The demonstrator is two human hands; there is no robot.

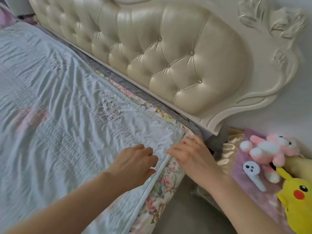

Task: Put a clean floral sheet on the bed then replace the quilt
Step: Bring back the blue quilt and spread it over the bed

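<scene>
While quilt [67,102] corner lies under them, left hand [135,164] half-curled, right hand [190,154] open.

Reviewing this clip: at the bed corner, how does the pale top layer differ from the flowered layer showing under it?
The pale quilt is whitish with sparse small sprig prints and stitched ridges; the floral sheet is densely covered in pink and green flowers. The quilt spreads over the bed top; the sheet shows only along the edge and side. The left hand rests on the quilt, the right hand at its corner. Both are fabric bedding.
</scene>
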